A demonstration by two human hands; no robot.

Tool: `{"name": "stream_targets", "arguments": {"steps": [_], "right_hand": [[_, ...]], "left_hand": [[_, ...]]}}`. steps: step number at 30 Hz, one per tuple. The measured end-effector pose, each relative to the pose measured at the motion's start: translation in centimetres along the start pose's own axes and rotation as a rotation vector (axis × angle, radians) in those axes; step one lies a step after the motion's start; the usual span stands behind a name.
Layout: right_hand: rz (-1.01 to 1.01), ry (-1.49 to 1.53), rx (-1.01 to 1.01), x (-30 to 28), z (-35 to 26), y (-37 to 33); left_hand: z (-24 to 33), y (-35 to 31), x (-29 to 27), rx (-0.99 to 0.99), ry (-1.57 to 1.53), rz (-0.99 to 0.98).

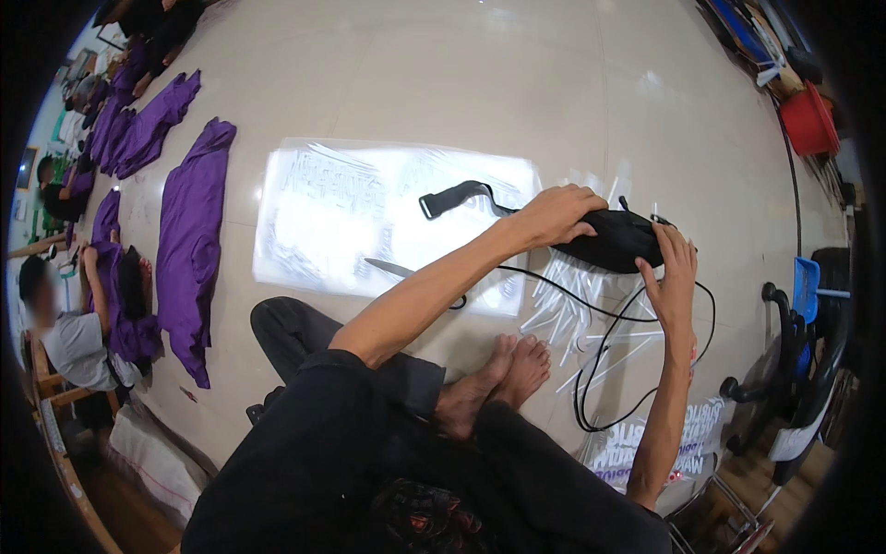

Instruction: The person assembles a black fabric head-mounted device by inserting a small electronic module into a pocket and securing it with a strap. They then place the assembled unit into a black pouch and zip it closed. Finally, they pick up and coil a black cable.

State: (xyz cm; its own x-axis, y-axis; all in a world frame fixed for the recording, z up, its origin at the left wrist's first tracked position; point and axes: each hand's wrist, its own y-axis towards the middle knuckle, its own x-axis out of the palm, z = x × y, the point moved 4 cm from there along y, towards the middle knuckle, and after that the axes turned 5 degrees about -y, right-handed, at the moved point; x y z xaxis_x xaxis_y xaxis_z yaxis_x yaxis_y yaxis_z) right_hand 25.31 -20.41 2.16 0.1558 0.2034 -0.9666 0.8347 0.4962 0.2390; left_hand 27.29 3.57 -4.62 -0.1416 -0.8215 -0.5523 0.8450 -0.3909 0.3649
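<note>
A black zippered pouch (611, 242) is held at the right, just above the floor or resting on it; I cannot tell which. My left hand (560, 216) grips its left end, fingers over the top edge and thumb on the near face. At its right end, my right hand (672, 268) closes with fingers on top and thumb below. A black strap with a buckle (452, 198) trails left from it over a stack of clear plastic bags (323, 217). A thin black cable (591, 303) loops toward me. Scissors (389, 268) lie partly hidden under my left forearm.
Thin clear plastic strips (554, 309) litter the floor around the pouch. Printed plastic packs (697, 434) lie by my right forearm. Purple cloth pieces (191, 249) are spread at left, near a seated person (78, 342). A wheeled chair (784, 342), blue dustpan (806, 288) and red bucket (809, 123) stand right.
</note>
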Motion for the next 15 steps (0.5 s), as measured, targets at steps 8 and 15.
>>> {"name": "stream_targets", "arguments": {"steps": [8, 15], "right_hand": [[-0.325, 0.208, -0.018, 0.0, 1.2, 4.8], [-0.271, 0.275, 0.05, -3.1, 1.3, 4.7]], "left_hand": [[1.9, 3.8, -0.8, 0.057, -0.051, -0.074], [6.1, 9.3, -2.0, 0.291, -0.091, -0.119]]}}
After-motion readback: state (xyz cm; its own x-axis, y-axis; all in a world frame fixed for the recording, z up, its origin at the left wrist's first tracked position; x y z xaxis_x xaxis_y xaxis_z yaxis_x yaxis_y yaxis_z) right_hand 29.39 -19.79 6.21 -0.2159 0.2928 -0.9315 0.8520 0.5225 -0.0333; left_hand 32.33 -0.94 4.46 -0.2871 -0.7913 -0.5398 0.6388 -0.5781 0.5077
